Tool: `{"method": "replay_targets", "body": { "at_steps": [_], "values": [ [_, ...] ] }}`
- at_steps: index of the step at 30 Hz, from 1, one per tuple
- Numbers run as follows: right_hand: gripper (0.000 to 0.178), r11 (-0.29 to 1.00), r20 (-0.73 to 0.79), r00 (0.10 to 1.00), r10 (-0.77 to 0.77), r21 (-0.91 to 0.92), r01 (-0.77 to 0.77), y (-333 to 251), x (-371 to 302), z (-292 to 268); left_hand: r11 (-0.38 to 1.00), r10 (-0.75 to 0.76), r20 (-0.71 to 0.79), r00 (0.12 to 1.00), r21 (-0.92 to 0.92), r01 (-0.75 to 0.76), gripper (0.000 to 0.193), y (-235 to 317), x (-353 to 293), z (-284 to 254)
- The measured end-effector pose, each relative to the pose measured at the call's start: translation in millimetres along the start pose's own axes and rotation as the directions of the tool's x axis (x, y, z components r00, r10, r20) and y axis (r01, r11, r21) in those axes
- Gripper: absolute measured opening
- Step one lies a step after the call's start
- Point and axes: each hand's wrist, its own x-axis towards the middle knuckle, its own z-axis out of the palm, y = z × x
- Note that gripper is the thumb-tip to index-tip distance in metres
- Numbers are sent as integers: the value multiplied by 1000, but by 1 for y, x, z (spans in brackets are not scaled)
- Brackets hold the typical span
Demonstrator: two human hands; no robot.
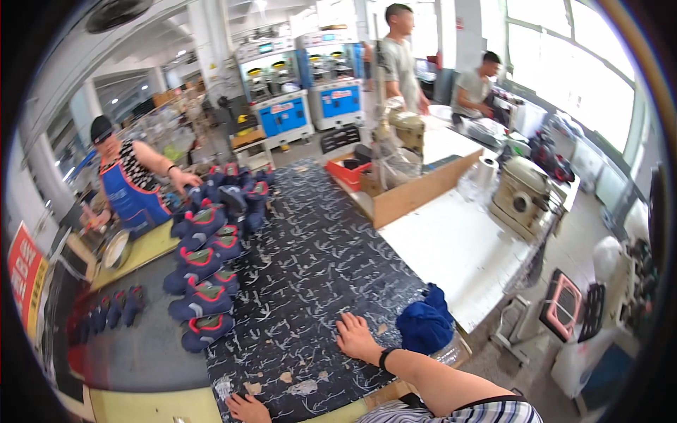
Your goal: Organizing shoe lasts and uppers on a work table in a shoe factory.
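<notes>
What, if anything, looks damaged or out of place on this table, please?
The dark, pale-streaked tabletop looks worn, with ragged patches near the left hand. Beside the right hand, a blue cloth lies bunched rather than flat.

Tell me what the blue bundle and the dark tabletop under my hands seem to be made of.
Blue bundle: probably soft, matte fabric, judging by its loose, rumpled folds.
Dark tabletop: its surface could be plastic sheeting or coated cloth; it lies flat, with pale streaks throughout, but the exact material is unclear.
</notes>
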Motion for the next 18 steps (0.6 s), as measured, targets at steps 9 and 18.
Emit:
{"method": "replay_targets", "body": {
  "at_steps": [9, 18],
  "values": [
    [44, 995, 29, 997, 66, 71, -68, 15, -19, -9, 991, 134, -105, 985, 26, -132, 40, 6, -8, 10],
    [44, 996, 6, 999, 54, 71, -54, 4, -10, -1, 939, 313, -274, 909, 230, -254, 35, 6, -6, -15]
  ]
}}
